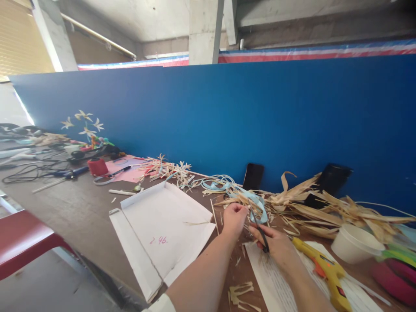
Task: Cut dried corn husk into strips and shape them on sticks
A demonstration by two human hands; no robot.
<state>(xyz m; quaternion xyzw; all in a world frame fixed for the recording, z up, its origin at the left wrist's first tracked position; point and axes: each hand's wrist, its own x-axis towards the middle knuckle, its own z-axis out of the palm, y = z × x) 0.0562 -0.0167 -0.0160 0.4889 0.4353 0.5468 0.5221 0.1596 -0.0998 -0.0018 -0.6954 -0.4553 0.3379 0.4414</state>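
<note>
My right hand (276, 245) is closed round a pair of dark-handled scissors (265, 245), whose blades point up and away toward my other hand. Just left of the blades, my left hand (235, 216) is closed in a pinch; what its fingertips hold is too small to make out. Light blue ribbon (260, 208) and dry corn husks (292, 197) lie beyond both hands. Small husk scraps (243, 294) are scattered on the brown table nearer to me. A printed sheet (268, 281) lies beneath my right forearm.
Left of my hands lies an open white cardboard box (169, 208). A yellow glue gun (325, 268) and a white tub (355, 242) are at the right. Two phones, one a black phone (253, 176), lean on the blue partition (201, 117). Husk flowers (180, 171) lie behind the box.
</note>
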